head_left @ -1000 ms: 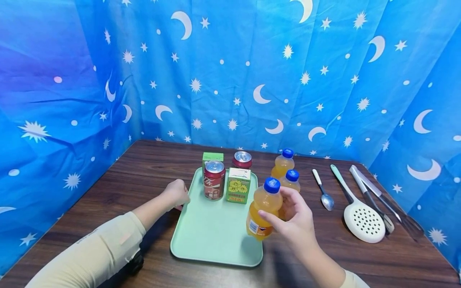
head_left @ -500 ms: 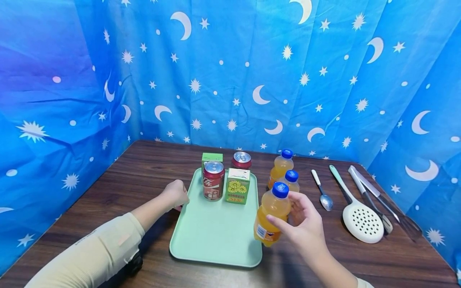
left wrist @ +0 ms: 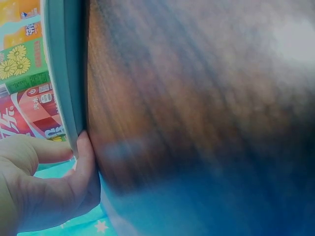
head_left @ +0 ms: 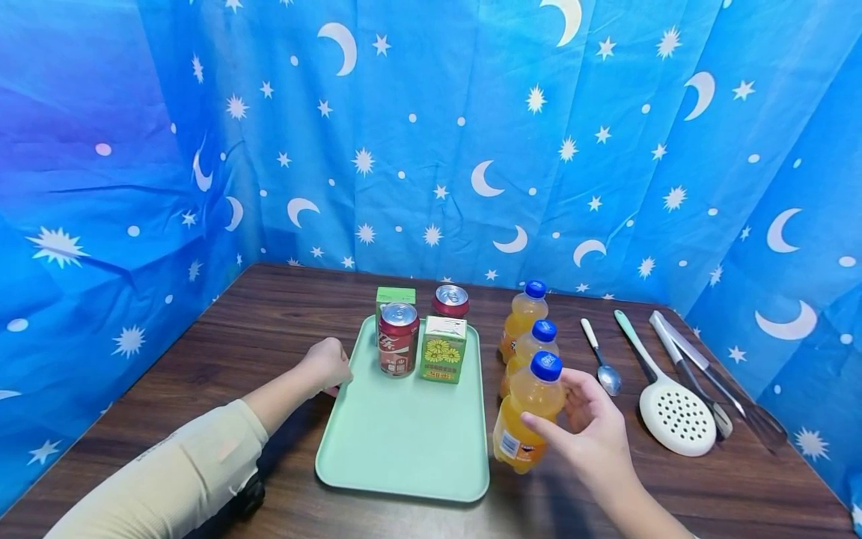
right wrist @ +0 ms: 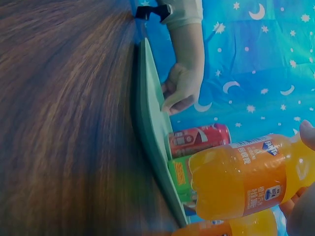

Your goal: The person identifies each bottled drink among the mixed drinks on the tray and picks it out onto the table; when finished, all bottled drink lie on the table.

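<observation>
My left hand pinches the left rim of the light green tray between thumb and fingers, as the left wrist view also shows. In the right hand is a bottle of orange soda with a blue cap, gripped around its upper part and slightly tilted. The bottle hangs beside the tray's right edge. Its Fanta label shows in the right wrist view. At the tray's far end stand a red soda can and a green drink carton; another can and carton are partly hidden behind them.
Two more orange soda bottles, a nearer one and a farther one, stand right of the tray. Farther right lie a spoon, a white skimmer and metal tongs. A blue star-patterned cloth surrounds the table.
My right hand has moved the bottle rightward and slightly down, from over the tray's right edge to beside it. The left hand has stayed at the rim.
</observation>
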Demonstrator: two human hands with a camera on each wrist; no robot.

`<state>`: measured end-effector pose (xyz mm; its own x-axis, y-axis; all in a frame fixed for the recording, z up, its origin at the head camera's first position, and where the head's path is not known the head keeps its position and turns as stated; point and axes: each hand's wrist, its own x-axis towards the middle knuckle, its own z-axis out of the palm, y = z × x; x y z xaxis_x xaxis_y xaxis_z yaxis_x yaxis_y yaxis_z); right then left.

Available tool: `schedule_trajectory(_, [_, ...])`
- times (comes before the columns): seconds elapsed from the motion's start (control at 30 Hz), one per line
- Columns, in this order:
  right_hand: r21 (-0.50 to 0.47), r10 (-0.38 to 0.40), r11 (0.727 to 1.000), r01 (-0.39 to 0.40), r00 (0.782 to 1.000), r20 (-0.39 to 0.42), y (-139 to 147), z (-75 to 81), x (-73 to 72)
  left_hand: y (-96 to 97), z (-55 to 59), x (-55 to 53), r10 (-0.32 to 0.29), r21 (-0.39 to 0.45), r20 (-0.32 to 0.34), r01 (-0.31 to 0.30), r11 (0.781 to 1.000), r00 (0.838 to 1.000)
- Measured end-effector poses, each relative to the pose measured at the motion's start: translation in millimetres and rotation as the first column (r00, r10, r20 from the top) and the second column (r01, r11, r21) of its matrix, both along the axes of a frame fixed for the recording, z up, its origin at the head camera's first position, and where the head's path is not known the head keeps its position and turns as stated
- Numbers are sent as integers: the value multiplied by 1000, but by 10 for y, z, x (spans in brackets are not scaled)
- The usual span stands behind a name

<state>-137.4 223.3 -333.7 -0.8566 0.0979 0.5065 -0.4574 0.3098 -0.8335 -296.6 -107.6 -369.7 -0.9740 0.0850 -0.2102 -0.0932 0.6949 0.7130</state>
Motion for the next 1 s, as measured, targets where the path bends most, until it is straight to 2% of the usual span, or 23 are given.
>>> schedule_trajectory(0.47, [34, -53, 998, 51, 998, 43, 118, -72, 4, -11, -5, 7, 0, -4, -10, 0, 1000, 1000])
schedule_trajectory(0.73, [-21, -12, 1000, 13, 999, 45, 173, -148, 3, 9, -6, 9, 15, 6, 2, -15, 1000, 1000])
schedule_trajectory(1.0, [-32, -2, 999, 5, 996, 92, 208, -206, 14, 8, -12, 2, 19, -1, 0, -19, 1000, 1000])
